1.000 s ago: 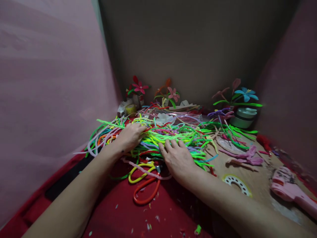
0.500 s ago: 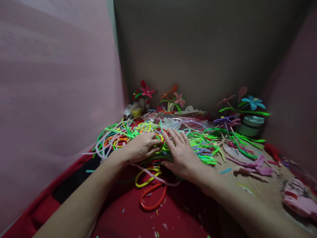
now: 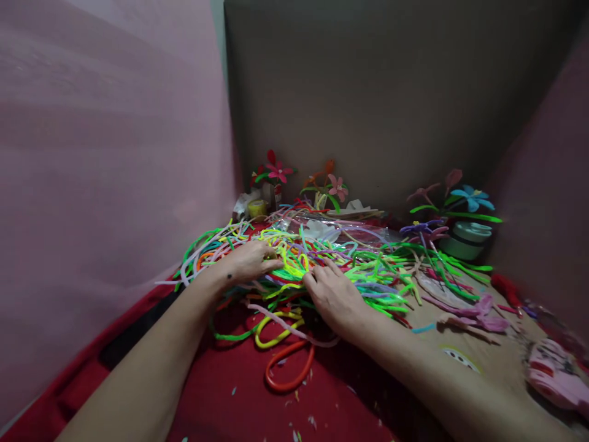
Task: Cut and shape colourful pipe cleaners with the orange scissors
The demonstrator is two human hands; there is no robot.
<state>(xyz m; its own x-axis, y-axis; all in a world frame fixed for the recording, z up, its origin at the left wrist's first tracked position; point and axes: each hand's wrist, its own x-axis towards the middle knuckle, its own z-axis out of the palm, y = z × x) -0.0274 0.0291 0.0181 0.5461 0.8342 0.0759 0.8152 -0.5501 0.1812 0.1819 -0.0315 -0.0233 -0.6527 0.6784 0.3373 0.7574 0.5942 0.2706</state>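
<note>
A large tangled heap of fuzzy pipe cleaners [image 3: 294,264] in green, yellow, white, purple, orange and red lies in front of me. My left hand [image 3: 251,261] is at the left of the heap's middle, its fingers curled round some pipe cleaners. On the right, my right hand [image 3: 335,298] has its fingers bent and closed on yellow and green pipe cleaners; the fingertips are partly hidden among the strands. Closer to me, a yellow loop [image 3: 276,342] and a red loop [image 3: 286,388] hang out of the heap onto the red cloth [image 3: 243,387].
Pipe-cleaner flowers [image 3: 278,172] stand at the back, with a blue flower [image 3: 472,199] by a mint-green container [image 3: 467,238]. A yellow tape roll [image 3: 256,209] sits back left. A pink glue gun [image 3: 554,371] lies at right. Walls close in both sides.
My right hand has gone from spread, straight fingers to bent fingers closed in the heap. My left hand has shifted slightly left. More green strand shows at the near edge.
</note>
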